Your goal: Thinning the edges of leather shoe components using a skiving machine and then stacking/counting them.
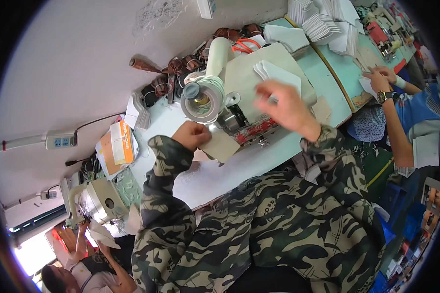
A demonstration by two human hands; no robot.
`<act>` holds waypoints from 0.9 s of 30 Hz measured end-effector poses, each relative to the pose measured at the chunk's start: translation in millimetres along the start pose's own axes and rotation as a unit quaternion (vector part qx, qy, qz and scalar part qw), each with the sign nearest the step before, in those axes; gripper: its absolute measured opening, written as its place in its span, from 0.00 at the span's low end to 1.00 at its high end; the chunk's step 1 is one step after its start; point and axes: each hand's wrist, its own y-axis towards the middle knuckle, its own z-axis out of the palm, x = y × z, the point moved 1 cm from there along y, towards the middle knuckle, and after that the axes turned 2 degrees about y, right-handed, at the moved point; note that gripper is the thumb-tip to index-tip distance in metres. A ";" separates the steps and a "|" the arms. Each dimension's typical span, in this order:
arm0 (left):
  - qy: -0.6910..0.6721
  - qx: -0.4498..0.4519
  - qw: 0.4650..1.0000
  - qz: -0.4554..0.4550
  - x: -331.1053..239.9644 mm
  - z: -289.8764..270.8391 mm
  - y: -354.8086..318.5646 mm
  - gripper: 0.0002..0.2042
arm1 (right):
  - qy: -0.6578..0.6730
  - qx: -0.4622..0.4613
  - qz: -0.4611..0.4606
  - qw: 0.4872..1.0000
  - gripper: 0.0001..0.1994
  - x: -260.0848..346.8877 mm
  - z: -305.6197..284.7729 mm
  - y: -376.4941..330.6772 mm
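My left hand (193, 135) is closed on the edge of a flat beige piece (222, 148), thin like card or leather. That piece lies against the working end of a cream bench machine (221, 56), which carries a round dish (201, 118) wound with pale green cord. Blurred by motion, my right hand (291, 107) hovers over the machine's flat bed, its fingers apart and no thing visible in them. Just beyond those fingers a small stack of white pieces (282, 74) rests on the bed, partly covered by the hand.
Brown bundles (176, 66) line the wall behind the machine. Stacks of white pieces (320, 27) stand at the far right. To the right, a co-worker's hands (379, 78) handle pieces at the same bench. Another person works at a machine (100, 199) at lower left.
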 end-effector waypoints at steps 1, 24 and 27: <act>0.018 0.016 0.999 -0.033 16.5 -12.9 -1.1 0.06 | 0.087 0.147 0.054 0.984 0.17 9.7 20.8 -8.6; 0.520 -0.215 0.825 -0.054 155.2 27.4 -40.8 0.14 | -0.230 -0.008 -0.038 0.972 0.37 -12.3 -6.7 -9.7; 0.493 -0.226 0.840 0.022 147.0 28.6 -34.0 0.12 | -0.256 0.026 0.015 0.966 0.43 -39.7 -8.1 -8.1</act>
